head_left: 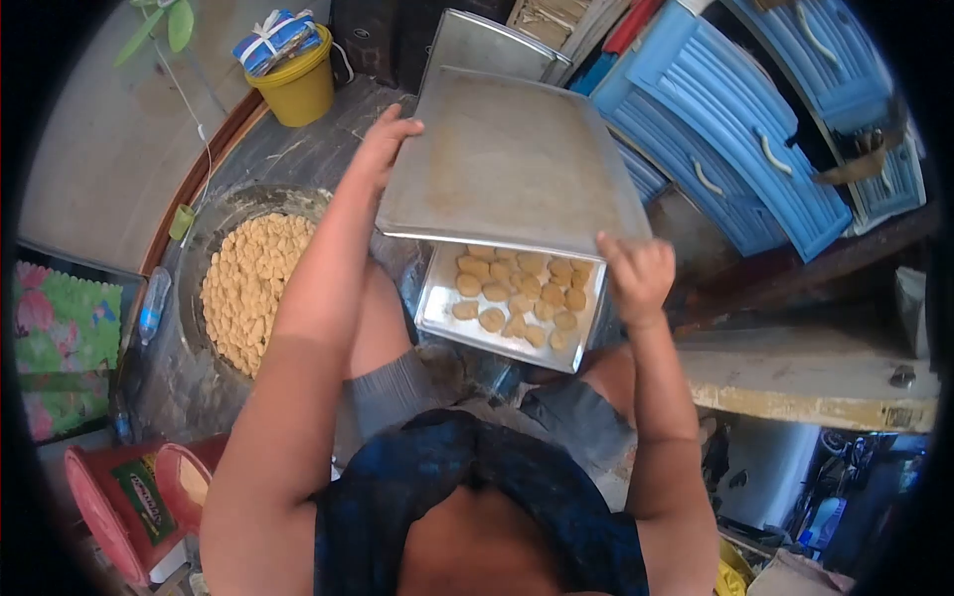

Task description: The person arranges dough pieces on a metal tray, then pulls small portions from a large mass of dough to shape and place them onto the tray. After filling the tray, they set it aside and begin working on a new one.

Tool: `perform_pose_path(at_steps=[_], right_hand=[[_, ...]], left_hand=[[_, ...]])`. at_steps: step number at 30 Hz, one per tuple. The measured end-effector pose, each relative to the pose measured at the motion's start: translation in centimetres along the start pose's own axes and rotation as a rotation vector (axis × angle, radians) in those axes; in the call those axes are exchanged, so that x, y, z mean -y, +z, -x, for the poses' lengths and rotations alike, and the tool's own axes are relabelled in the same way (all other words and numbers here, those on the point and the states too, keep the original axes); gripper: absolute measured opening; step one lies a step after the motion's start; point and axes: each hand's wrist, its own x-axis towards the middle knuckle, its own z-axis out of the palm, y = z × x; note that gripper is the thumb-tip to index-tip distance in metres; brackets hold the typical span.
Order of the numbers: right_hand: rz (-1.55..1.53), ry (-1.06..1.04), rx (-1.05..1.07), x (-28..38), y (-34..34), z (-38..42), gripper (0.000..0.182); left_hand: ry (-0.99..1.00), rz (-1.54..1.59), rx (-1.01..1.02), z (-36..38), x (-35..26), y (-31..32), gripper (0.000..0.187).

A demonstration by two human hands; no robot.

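Observation:
I hold an empty metal baking tray tilted above a second tray that carries several round dough pieces. My left hand grips the upper tray's left edge. My right hand grips its near right corner. The upper tray hides the far part of the filled tray. My knees sit just under the filled tray.
A large round pan full of small pale dough pieces lies to the left. A yellow bucket stands at the back left. Blue louvred doors lean at the right. A wooden ledge runs at the right.

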Motion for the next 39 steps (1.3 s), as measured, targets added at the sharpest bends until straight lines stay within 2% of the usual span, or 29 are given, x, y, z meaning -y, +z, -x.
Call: perform_pose_path(at_steps=[1, 4, 6, 8, 10, 11, 12, 13, 15, 17, 18, 20, 21, 22, 24, 25, 28, 29, 30, 32, 34, 36, 37, 38, 39], right_hand=[[-0.018, 0.051, 0.002, 1.5, -0.7, 1.9, 0.032], [-0.072, 0.179, 0.011, 5.2, -1.7, 7.1, 0.031], [-0.083, 0.297, 0.079, 7.1, -1.9, 9.8, 0.032], [-0.119, 0.343, 0.098, 8.8, -1.5, 11.8, 0.03], [-0.233, 0.421, 0.265, 10.1, -1.1, 13.6, 0.03], [-0.292, 0.473, 0.446, 10.3, -0.6, 14.9, 0.032], [-0.304, 0.465, 0.451, 10.3, -0.5, 15.3, 0.032], [-0.407, 0.484, 0.515, 10.2, -0.4, 15.6, 0.035], [-0.509, 0.49, 0.578, 9.7, 0.2, 16.4, 0.039], [-0.404, 0.725, 0.36, 8.7, 1.6, 18.1, 0.049], [-0.403, 0.716, 0.359, 8.0, 2.5, 18.9, 0.049], [-0.432, 1.174, 0.208, 6.6, 4.6, 20.9, 0.054], [-0.444, 1.264, 0.25, 6.2, 5.3, 21.1, 0.053], [-0.444, 1.263, 0.253, 5.8, 5.7, 21.4, 0.053], [-0.768, 1.429, 0.325, 5.2, 6.4, 21.2, 0.048], [-0.617, 1.376, 0.349, 5.3, 6.4, 21.0, 0.043], [-0.53, 1.363, 0.416, 5.2, 5.9, 20.3, 0.041], [-0.473, 1.338, 0.432, 5.1, 6.3, 20.7, 0.039], [-0.478, 1.324, 0.438, 5.2, 6.1, 20.2, 0.039], [-0.448, 1.325, 0.514, 5.2, 5.3, 19.2, 0.041], [-0.473, 1.346, 0.61, 4.6, 5.5, 19.8, 0.046], [-0.353, 1.258, 0.593, 4.4, 6.1, 20.1, 0.056], [-0.359, 1.244, 0.588, 4.1, 6.0, 17.8, 0.056], [-0.341, 1.098, 0.49, 3.1, 5.6, 15.2, 0.062], [-0.322, 0.955, 0.394, 2.3, 4.3, 11.3, 0.068]], left_hand=[[0.036, -0.118, -0.014, -1.5, 2.2, -0.7, 0.088], [0.052, -0.128, 0.088, -0.1, 5.3, 1.4, 0.084], [0.037, -0.165, 0.08, 1.0, 6.8, 2.4, 0.084], [-0.077, -0.018, 0.156, 2.5, 6.8, 3.6, 0.085], [-0.091, 0.054, 0.159, 1.6, 8.5, 2.5, 0.081], [-0.206, -0.164, 0.23, 1.7, 8.3, 2.1, 0.071], [-0.323, -0.38, 0.299, 1.4, 8.1, 1.6, 0.062], [-0.366, -0.538, 0.31, 0.6, 9.3, 0.7, 0.04], [-0.346, -0.639, 0.216, 1.0, 10.5, 0.7, 0.034], [-0.31, -0.765, 0.135, 1.0, 10.5, 1.0, 0.029], [-0.306, -0.76, 0.13, 0.9, 10.3, 0.8, 0.029], [-0.307, -0.972, 0.191, 0.9, 10.1, 0.7, 0.029], [-0.307, -0.969, 0.19, 0.8, 10.2, 0.7, 0.029], [-0.318, -0.972, 0.215, 0.6, 10.2, 0.6, 0.03], [-0.329, -0.969, 0.232, 0.8, 10.1, 0.6, 0.03], [-0.349, -0.964, 0.253, 0.9, 9.9, 0.7, 0.027], [-0.342, -0.952, 0.26, 0.8, 10.2, 0.8, 0.018], [-0.327, -1.095, 0.324, 0.7, 10.0, 1.0, 0.018], [-0.315, -1.239, 0.392, 0.7, 9.9, 1.2, 0.018], [-0.3, -1.227, 0.371, 0.9, 9.8, 1.4, 0.015], [-0.384, -1.181, 0.36, 1.0, 9.5, 1.7, 0.014], [-0.383, -1.227, 0.347, 0.6, 9.7, 1.9, 0.019], [-0.362, -1.386, 0.392, 1.0, 9.2, 2.5, 0.024], [-0.336, -1.549, 0.433, 0.9, 8.6, 3.1, 0.028], [-0.274, -1.727, 0.433, 0.1, 9.7, 3.1, 0.045]])
